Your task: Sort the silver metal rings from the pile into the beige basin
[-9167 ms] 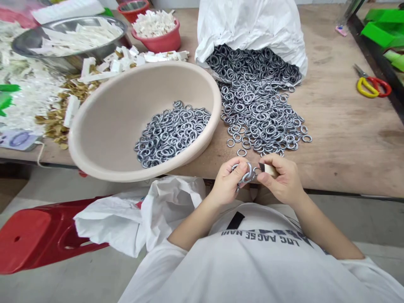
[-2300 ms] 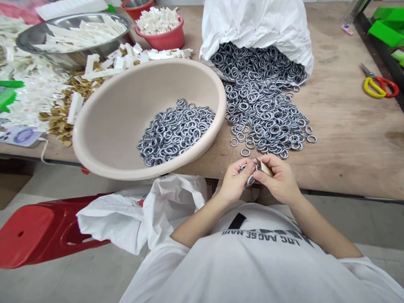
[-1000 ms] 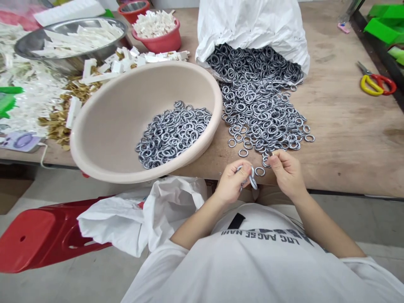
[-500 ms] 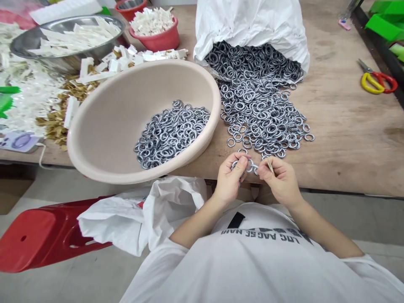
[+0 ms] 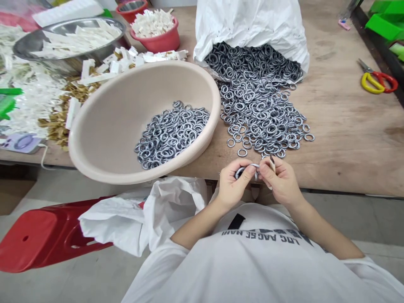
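My left hand (image 5: 233, 183) is closed around a few grey rings (image 5: 240, 171) at the table's front edge. My right hand (image 5: 280, 179) pinches a thin pale tool with a dark tip (image 5: 272, 165), and its fingertips meet the rings between the hands. Just beyond, a heap of grey rings (image 5: 261, 113) spills from the mouth of a white sack (image 5: 249, 21). To the left, a tilted beige basin (image 5: 142, 80) holds many more rings (image 5: 173, 134). One loose ring (image 5: 242, 152) lies before my left hand.
Yellow-and-red scissors (image 5: 377, 80) lie on the right of the table. At the left are a metal bowl (image 5: 63, 63), a red bowl (image 5: 164, 40), white and brown pieces, and a phone (image 5: 22, 143). A red stool (image 5: 28, 240) and white bag (image 5: 170, 210) stand below.
My two hands have come together, with the rings drawn between their fingertips. The tool in my right hand has turned more upright. The loose ring near my left hand now lies fully in view.
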A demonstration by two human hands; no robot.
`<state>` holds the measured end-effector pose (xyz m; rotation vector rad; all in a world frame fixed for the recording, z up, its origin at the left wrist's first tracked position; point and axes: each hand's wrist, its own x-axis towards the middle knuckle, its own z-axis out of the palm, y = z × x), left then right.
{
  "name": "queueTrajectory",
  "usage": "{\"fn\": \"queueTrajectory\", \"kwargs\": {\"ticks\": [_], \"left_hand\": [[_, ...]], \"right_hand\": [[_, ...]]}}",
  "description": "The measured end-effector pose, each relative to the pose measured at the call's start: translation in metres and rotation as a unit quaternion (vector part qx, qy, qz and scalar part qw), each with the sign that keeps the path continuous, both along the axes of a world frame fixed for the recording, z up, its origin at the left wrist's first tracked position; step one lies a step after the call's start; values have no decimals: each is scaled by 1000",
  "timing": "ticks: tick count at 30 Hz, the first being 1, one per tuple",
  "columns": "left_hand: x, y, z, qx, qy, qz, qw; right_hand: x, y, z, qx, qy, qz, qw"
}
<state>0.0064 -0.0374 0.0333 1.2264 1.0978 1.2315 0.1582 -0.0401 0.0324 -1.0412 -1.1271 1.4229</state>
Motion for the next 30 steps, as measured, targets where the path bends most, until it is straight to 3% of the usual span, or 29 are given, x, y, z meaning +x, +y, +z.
{"fn": "queueTrajectory", "kwargs": {"ticks": [8,14,21,30], "left_hand": [[3,-1,-10,-20,-72,47,996],[2,-1,-10,-10,-22,4,1000],[1,-3,-13,29,5,16,999],[-2,-3,-13,186,155,8,970]], "right_hand": [[-6,-4,0,38,-47,-8,998],[-7,-6,-4,49,-24,-8,999],[-8,-6,-3,8,16,11,1000],[-7,-1,-9,10,26,4,1000]]}}
